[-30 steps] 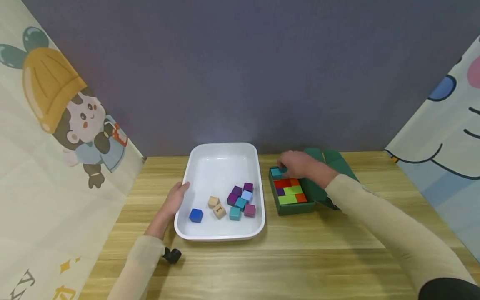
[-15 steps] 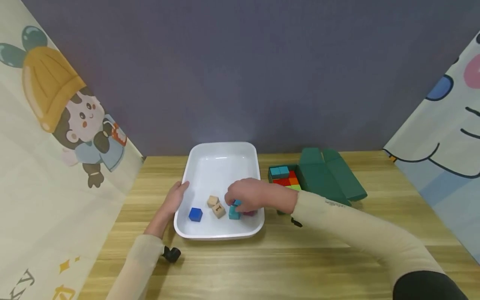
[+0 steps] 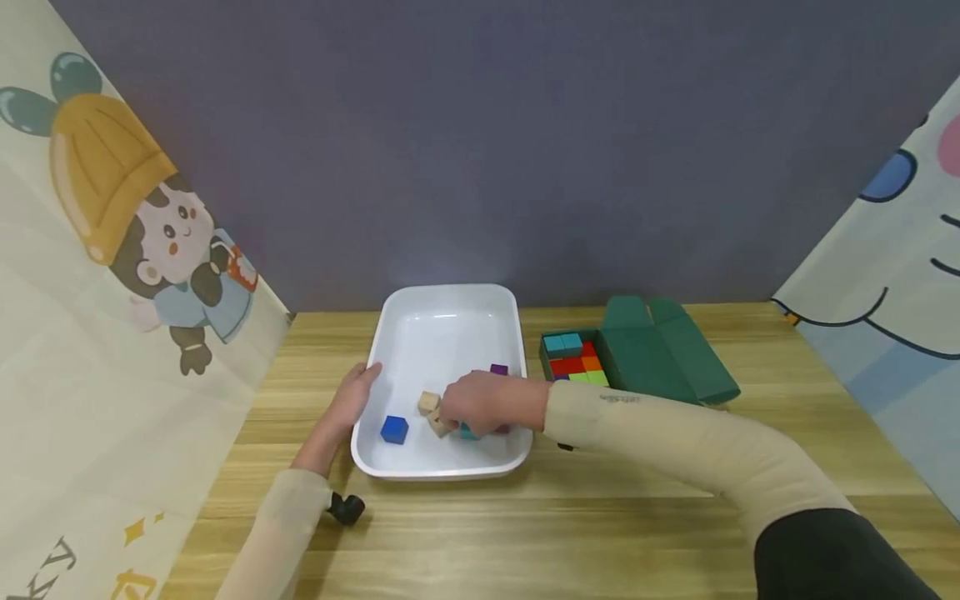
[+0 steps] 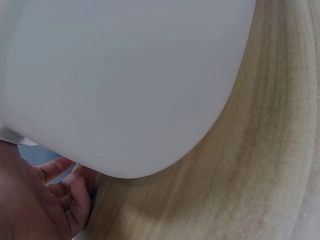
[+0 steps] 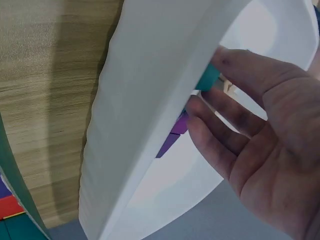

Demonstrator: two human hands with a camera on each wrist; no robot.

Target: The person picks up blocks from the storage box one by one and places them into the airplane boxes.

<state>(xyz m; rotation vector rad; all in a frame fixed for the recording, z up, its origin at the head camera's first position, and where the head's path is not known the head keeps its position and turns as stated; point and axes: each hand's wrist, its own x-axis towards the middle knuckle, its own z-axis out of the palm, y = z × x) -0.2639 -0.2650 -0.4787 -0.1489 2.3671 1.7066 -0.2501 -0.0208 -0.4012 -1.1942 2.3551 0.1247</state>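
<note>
Left sleeve (image 3: 276, 533): one, pale cream, plain, long, reaching to the wrist.
Left fitting (image 3: 347, 509): one, small, black, with a rounded end, standing out beside the cuff.
Left grip (image 3: 352, 396): bare.
Right sleeve (image 3: 690, 433): one, cream, close-fitting, creased about the elbow; I count one line of small dark lettering (image 3: 619, 398) on the forearm near the cuff, too tiny for me to read from here.
Black upper sleeve (image 3: 832, 554): one, dark, loosely cut, its curved hem overlapping the cream.
Right fitting (image 3: 566, 447): one, black, mostly hidden from me beneath the forearm.
Right grip (image 3: 480, 400): bare.
</note>
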